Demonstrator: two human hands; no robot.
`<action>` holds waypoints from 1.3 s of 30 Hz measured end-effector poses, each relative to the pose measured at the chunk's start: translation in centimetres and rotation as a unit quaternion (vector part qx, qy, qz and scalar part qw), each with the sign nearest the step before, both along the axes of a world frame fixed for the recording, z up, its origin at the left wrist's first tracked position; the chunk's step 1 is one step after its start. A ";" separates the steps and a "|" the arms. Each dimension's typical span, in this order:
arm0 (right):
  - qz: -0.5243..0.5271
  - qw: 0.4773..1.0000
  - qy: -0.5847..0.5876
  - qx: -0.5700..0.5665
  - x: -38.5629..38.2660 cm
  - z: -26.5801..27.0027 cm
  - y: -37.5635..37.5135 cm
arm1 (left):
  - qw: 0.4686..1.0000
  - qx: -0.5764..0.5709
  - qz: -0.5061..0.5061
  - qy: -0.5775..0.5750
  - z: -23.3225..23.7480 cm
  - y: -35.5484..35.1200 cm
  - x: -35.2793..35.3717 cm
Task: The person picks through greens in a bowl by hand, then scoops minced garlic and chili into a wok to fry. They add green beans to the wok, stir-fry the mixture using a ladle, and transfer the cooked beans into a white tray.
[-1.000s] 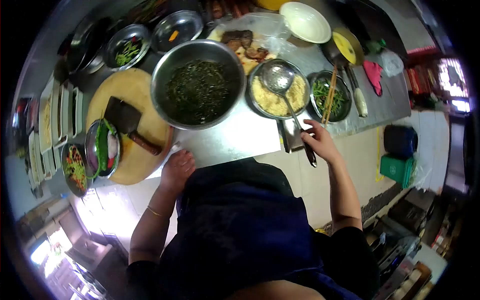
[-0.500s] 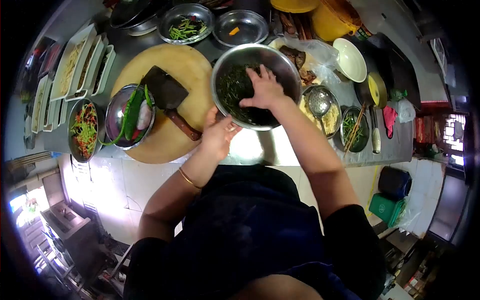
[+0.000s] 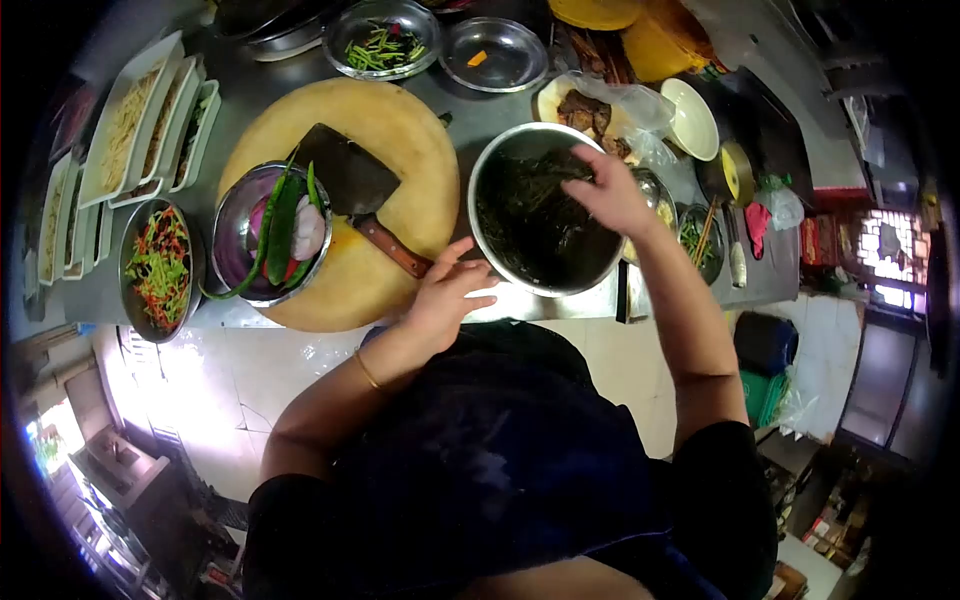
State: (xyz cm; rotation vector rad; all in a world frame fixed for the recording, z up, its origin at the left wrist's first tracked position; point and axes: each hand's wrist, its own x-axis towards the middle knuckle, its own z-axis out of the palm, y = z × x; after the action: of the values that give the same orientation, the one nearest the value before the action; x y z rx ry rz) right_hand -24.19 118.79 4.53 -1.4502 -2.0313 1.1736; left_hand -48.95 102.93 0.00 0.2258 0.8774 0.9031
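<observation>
A steel bowl [image 3: 487, 255] of dark green shredded leaves [image 3: 545, 215] stands right of the round wooden chopping board [image 3: 300, 108]. Over the bowl's right side is my right hand [image 3: 612, 195], thumb and forefinger apart, with nothing seen in it. My left hand [image 3: 447, 298] is open, fingers spread, just off the bowl's lower left side and close to the handle of a cleaver [image 3: 350, 180]. The cleaver lies flat on the board. On the board's left part sits a smaller metal bowl [image 3: 232, 240] with green chillies [image 3: 284, 225] and peeled pale and purple onion-like pieces.
An oval dish of cut red and green peppers [image 3: 160, 265] stands at the counter's left edge, near stacked white trays [image 3: 130, 130]. Metal dishes [image 3: 495, 55] line the back. A white bowl [image 3: 690, 120], browned meat [image 3: 585, 112] and a pan [image 3: 738, 175] are at right.
My left hand has come off the steel bowl. My right hand has lifted from the leaves to the bowl's right side. The bowl sits farther right from the board, and the view has shifted.
</observation>
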 end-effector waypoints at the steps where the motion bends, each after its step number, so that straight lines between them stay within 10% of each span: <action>1: -0.014 1.000 0.006 0.021 0.6 1.5 -0.2 | 1.000 0.003 -0.003 -0.007 0.2 -0.2 -0.9; 7: -0.114 0.991 0.067 0.013 -1.2 14.3 -3.7 | 0.999 0.045 -0.017 -0.001 1.3 -0.4 -5.4; 21: -0.089 0.992 0.058 0.071 -1.3 18.9 -3.0 | 0.925 0.362 -0.035 0.113 14.1 10.9 -3.9; 27: -0.017 0.970 0.231 0.076 -1.6 23.6 -2.1 | 0.869 0.485 -0.096 0.022 20.3 13.1 3.2; 33: -0.099 0.938 0.326 0.066 -2.5 29.0 -4.5 | 0.863 0.410 -0.280 0.099 16.3 12.8 5.4; 39: -0.051 0.943 0.311 0.108 2.8 21.1 -4.7 | 0.870 0.387 -0.220 0.212 10.6 14.2 2.0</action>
State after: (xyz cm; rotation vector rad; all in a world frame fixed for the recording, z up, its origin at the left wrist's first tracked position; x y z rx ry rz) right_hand -21.36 114.11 25.59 -0.9091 -1.5645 1.1371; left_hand -46.91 117.13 10.58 1.3144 0.7695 0.7358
